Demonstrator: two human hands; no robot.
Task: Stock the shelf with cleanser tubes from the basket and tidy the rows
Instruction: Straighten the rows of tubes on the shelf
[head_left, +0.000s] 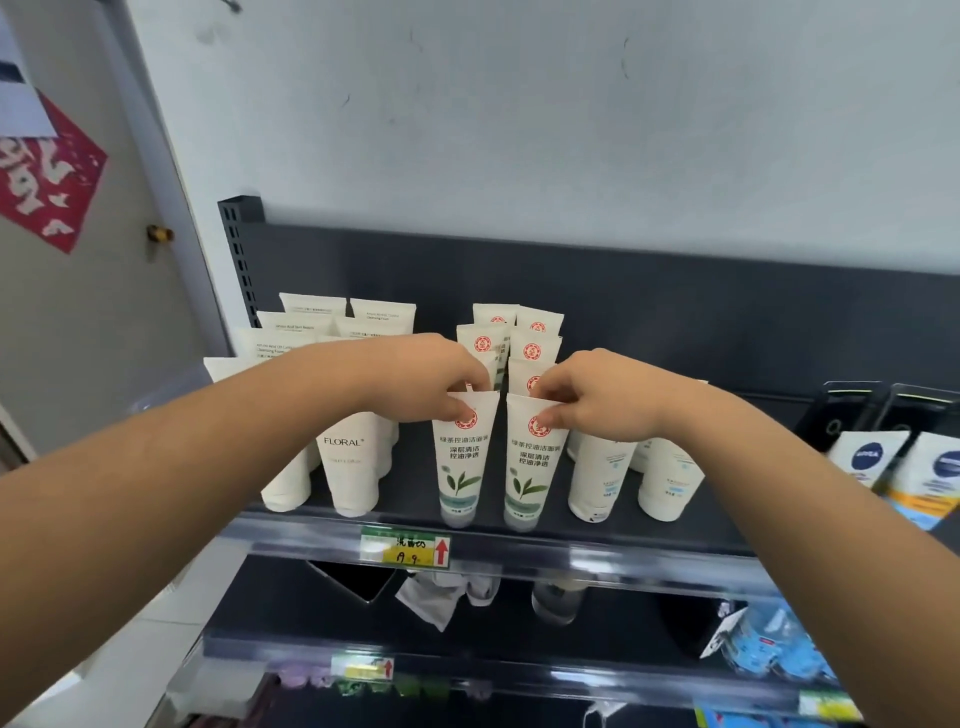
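Note:
Two rows of white green-tea cleanser tubes with red seals stand cap-down on the dark top shelf (649, 525). My left hand (431, 379) pinches the top edge of the front tube of the left row (462, 467). My right hand (602, 395) pinches the top edge of the front tube of the right row (532, 467). Both front tubes stand upright near the shelf's front lip. Several more tubes of the same kind (535, 332) stand behind them, partly hidden by my hands. The basket is out of view.
White FLORAL tubes (350, 462) stand in rows on the left, plain white tubes (597, 478) on the right, Nivea packs (867, 457) at the far right. A price tag (405, 551) sits on the shelf lip. Lower shelves hold loose items. A door is at left.

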